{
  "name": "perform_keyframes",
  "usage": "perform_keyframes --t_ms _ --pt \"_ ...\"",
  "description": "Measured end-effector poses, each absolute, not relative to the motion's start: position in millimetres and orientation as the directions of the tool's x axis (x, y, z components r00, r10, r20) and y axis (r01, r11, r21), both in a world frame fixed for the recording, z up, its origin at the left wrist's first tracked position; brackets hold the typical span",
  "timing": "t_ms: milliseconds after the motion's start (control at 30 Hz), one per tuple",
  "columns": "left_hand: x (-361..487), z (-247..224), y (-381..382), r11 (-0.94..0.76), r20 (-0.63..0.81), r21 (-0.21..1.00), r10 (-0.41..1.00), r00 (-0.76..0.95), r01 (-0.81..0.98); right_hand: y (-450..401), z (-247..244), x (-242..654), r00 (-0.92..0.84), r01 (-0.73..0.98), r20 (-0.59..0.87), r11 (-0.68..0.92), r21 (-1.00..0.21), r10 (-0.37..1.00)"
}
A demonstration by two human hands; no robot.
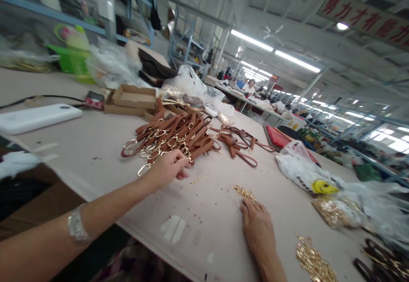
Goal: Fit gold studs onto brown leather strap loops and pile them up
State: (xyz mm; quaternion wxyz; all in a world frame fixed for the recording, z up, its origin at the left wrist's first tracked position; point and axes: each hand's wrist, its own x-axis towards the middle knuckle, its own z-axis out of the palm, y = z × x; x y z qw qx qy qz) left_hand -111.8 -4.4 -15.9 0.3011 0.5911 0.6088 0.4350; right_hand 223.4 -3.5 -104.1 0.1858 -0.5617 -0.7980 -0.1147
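Note:
My left hand is at the near edge of a pile of brown leather straps fitted with gold oval rings and clasps. Its fingers are curled together, and what lies between them, if anything, is hidden. A gold oval ring sticks out of the pile to the left of this hand. Lower right, my right hand lies palm down on the table, fingers stretched out. Its fingertips touch a small heap of gold metal pieces. A larger heap of gold pieces sits farther right.
Cardboard box trays and a white oblong device stand at the back left. Plastic bags and dark straps lie along the right. A second person is at a far table.

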Motion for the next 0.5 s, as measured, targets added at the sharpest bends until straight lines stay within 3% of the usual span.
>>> perform_keyframes --t_ms 167,267,367,500 --pt "-92 -30 -59 0.216 -0.216 0.976 0.976 -0.022 -0.008 -1 -97 223 -0.338 0.918 0.412 0.392 -0.051 0.846" --pt "-85 -39 -81 0.41 -0.383 0.858 0.912 0.146 -0.31 4 -89 219 -0.306 0.925 0.401 0.37 -0.09 0.864" --pt "-76 -43 -92 0.533 -0.435 0.721 0.846 0.309 -0.442 10 -83 214 -0.231 0.94 0.403 0.31 -0.141 0.885" --pt "-60 -43 -90 0.561 -0.501 0.63 0.822 0.271 -0.537 11 -79 209 -0.2 0.935 0.403 0.297 -0.195 0.893"
